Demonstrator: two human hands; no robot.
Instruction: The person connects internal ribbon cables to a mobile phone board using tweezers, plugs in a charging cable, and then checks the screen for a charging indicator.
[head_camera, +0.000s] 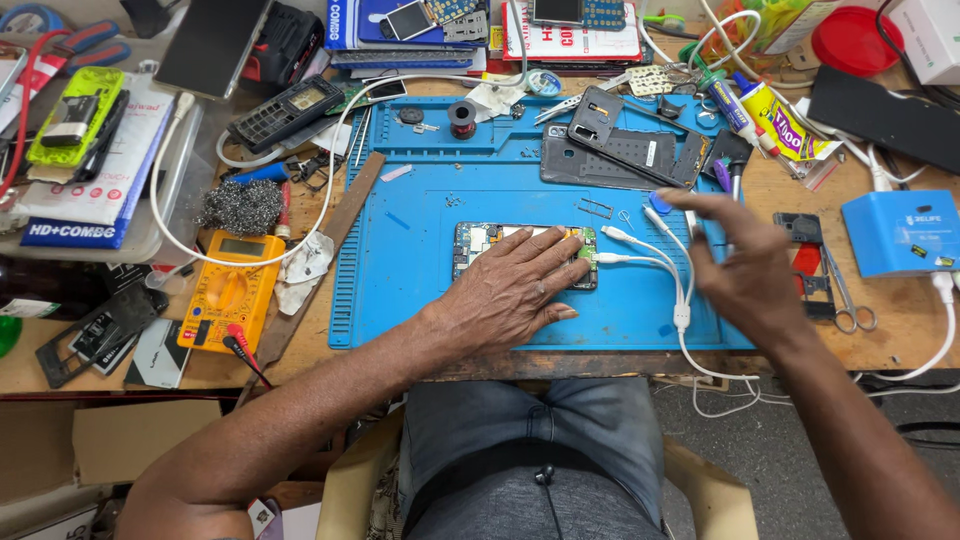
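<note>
The left hand (515, 290) lies open, half covering the opened phone (480, 245); the blurred right hand (745, 265) seems open, empty.

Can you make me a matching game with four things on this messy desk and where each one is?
Things:
1. opened phone
2. yellow meter
3. scissors
4. white cable

Places:
A. on the bare wood, right of the blue mat
B. under the left hand
C. left of the blue mat
D. on the mat, just in front of the right hand

Pairs: 1-B, 2-C, 3-A, 4-D
</note>
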